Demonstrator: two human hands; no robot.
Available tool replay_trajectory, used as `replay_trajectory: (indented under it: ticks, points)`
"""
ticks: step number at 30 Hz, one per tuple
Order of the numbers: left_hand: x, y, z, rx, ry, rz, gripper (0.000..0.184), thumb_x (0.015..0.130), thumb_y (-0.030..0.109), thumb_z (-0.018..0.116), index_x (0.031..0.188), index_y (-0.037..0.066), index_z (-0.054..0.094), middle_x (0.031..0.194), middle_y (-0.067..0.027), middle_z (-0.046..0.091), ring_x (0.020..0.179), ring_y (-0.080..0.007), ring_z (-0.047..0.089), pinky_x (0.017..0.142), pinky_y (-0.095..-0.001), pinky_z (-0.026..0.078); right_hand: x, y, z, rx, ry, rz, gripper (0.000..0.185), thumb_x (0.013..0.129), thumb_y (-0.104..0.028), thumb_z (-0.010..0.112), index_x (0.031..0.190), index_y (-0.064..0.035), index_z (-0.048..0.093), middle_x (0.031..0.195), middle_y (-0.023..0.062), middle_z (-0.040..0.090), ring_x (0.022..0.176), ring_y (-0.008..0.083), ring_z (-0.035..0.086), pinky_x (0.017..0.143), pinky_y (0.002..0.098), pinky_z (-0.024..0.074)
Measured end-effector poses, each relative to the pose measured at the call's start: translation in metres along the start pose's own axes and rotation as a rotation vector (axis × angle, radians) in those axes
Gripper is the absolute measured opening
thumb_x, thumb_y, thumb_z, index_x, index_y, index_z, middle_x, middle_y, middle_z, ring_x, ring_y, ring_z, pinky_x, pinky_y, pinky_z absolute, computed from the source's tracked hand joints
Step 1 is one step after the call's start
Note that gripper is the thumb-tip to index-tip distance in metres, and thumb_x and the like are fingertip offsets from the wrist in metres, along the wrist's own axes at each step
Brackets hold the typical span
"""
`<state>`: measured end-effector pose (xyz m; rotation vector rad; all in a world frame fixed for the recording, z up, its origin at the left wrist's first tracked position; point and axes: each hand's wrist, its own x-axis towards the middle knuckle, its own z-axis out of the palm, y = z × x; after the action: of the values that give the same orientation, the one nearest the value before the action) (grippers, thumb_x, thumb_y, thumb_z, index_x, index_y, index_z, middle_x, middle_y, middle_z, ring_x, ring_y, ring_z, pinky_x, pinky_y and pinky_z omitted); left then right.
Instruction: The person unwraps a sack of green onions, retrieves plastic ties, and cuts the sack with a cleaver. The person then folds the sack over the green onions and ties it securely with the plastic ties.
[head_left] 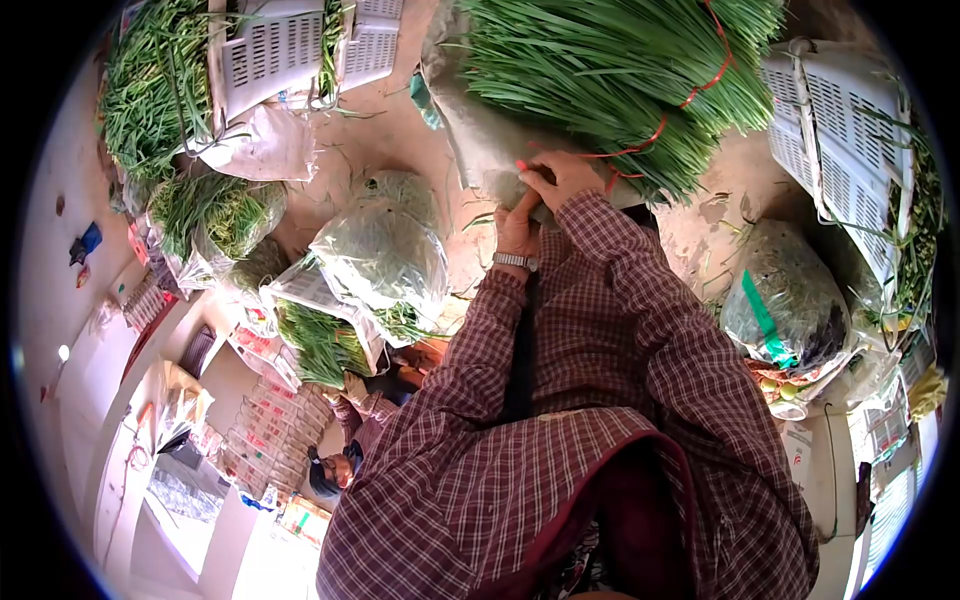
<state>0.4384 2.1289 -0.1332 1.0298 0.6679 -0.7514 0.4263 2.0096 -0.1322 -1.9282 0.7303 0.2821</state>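
Head view: before you, long, smooth, flat-bladed chives (600, 70) lie on limp drab cloth (480, 135), banded by thin red string (662, 122). Your right hand (565, 177) bends beside the string and cloth edge; your left hand (515, 230) is just below. Their overlap hides the fingers' contacts, so you cannot tell what either grips. The chives' top is cut off. Slatted white crates (268, 60) and cloudy plastic bags (385, 245) stand on the littered tan floor (355, 140).
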Motion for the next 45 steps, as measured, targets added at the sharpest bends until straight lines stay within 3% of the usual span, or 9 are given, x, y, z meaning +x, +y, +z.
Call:
replay_trajectory:
  ticks: [4, 7, 11, 13, 16, 23, 29, 34, 45]
  points:
    - [-0.001, -0.001, -0.003, -0.004, -0.004, -0.021, 0.029, 0.077, 0.003, 0.062, 0.105, 0.002, 0.054, 0.102, -0.0073, 0.058, 0.092, -0.0192, 0.057, 0.08, -0.031, 0.047, 0.0, 0.015, 0.01, 0.234, 0.066, 0.066, 0.026, 0.078, -0.026, 0.064, 0.095, -0.0063, 0.06, 0.089, 0.0053, 0.061, 0.084, 0.0144, 0.059, 0.073, 0.0268, 0.0482]
    - [0.0, -0.003, -0.01, -0.037, 0.015, -0.061, 0.028, 0.079, 0.006, 0.06, 0.106, 0.003, 0.053, 0.104, -0.0073, 0.057, 0.096, -0.02, 0.054, 0.084, -0.0329, 0.044, -0.006, 0.011, -0.019, 0.924, -0.057, 0.308, 0.011, 0.084, -0.016, 0.056, 0.094, -0.01, 0.059, 0.081, 0.0007, 0.059, 0.07, 0.0072, 0.057, 0.062, 0.0223, 0.0476]
    - [-0.002, -0.002, -0.012, -0.012, -0.001, -0.082, 0.028, 0.079, 0.007, 0.061, 0.106, 0.003, 0.054, 0.105, -0.0077, 0.057, 0.097, -0.0203, 0.054, 0.087, -0.0336, 0.044, -0.014, 0.019, -0.026, 0.611, -0.151, 0.237, 0.012, 0.083, -0.016, 0.058, 0.093, -0.01, 0.059, 0.076, 0.0, 0.059, 0.067, 0.007, 0.057, 0.058, 0.0223, 0.0471]
    - [-0.001, 0.0, -0.008, -0.009, -0.003, -0.082, 0.028, 0.078, 0.006, 0.061, 0.105, 0.003, 0.054, 0.105, -0.0081, 0.057, 0.097, -0.0202, 0.054, 0.087, -0.0337, 0.044, -0.015, 0.023, -0.018, 0.337, -0.064, -0.032, 0.013, 0.081, -0.015, 0.06, 0.093, -0.0099, 0.059, 0.074, 0.0016, 0.061, 0.069, 0.0096, 0.059, 0.059, 0.0239, 0.0481]
    - [-0.001, -0.001, -0.009, -0.017, 0.003, -0.043, 0.027, 0.078, 0.004, 0.061, 0.104, 0.003, 0.055, 0.103, -0.0082, 0.058, 0.095, -0.0201, 0.055, 0.085, -0.0332, 0.045, -0.015, 0.026, -0.01, 0.203, -0.058, -0.084, 0.015, 0.079, -0.016, 0.062, 0.093, -0.0096, 0.059, 0.079, 0.0043, 0.062, 0.072, 0.0145, 0.061, 0.062, 0.0271, 0.0498]
    - [0.001, -0.004, -0.01, -0.036, 0.059, -0.006, 0.023, 0.076, 0.001, 0.063, 0.098, 0.003, 0.057, 0.098, -0.0076, 0.06, 0.09, -0.0198, 0.058, 0.081, -0.0327, 0.048, -0.016, 0.026, -0.007, 0.179, -0.056, -0.177, 0.014, 0.08, -0.018, 0.06, 0.092, -0.0115, 0.058, 0.085, 0.0054, 0.062, 0.078, 0.0205, 0.061, 0.067, 0.0317, 0.0496]
    - [0.0, -0.003, -0.009, -0.045, 0.058, -0.004, 0.022, 0.075, 0.0, 0.064, 0.096, 0.003, 0.058, 0.096, -0.0077, 0.061, 0.088, -0.0196, 0.059, 0.079, -0.0324, 0.049, -0.015, 0.024, -0.005, 0.233, -0.089, -0.022, 0.016, 0.078, -0.02, 0.061, 0.091, -0.0119, 0.057, 0.085, 0.0047, 0.061, 0.08, 0.0213, 0.06, 0.068, 0.0307, 0.0495]
    - [-0.007, 0.001, -0.002, -0.036, 0.098, -0.003, 0.021, 0.072, 0.0, 0.065, 0.093, 0.002, 0.058, 0.091, -0.007, 0.06, 0.083, -0.0172, 0.059, 0.075, -0.0282, 0.049, -0.019, 0.024, -0.003, 0.012, -0.031, -0.225, 0.013, 0.078, -0.015, 0.06, 0.09, -0.0107, 0.059, 0.085, 0.0062, 0.059, 0.078, 0.0236, 0.06, 0.066, 0.0324, 0.05]
    - [-0.01, 0.001, -0.008, -0.019, 0.152, 0.025, 0.019, 0.073, 0.0, 0.064, 0.091, 0.002, 0.058, 0.089, -0.0069, 0.06, 0.08, -0.0165, 0.058, 0.071, -0.0272, 0.049, -0.025, 0.023, 0.005, -0.008, -0.133, -0.217, 0.013, 0.082, -0.015, 0.054, 0.094, -0.0108, 0.058, 0.089, 0.0062, 0.055, 0.082, 0.0263, 0.057, 0.069, 0.0338, 0.0481]
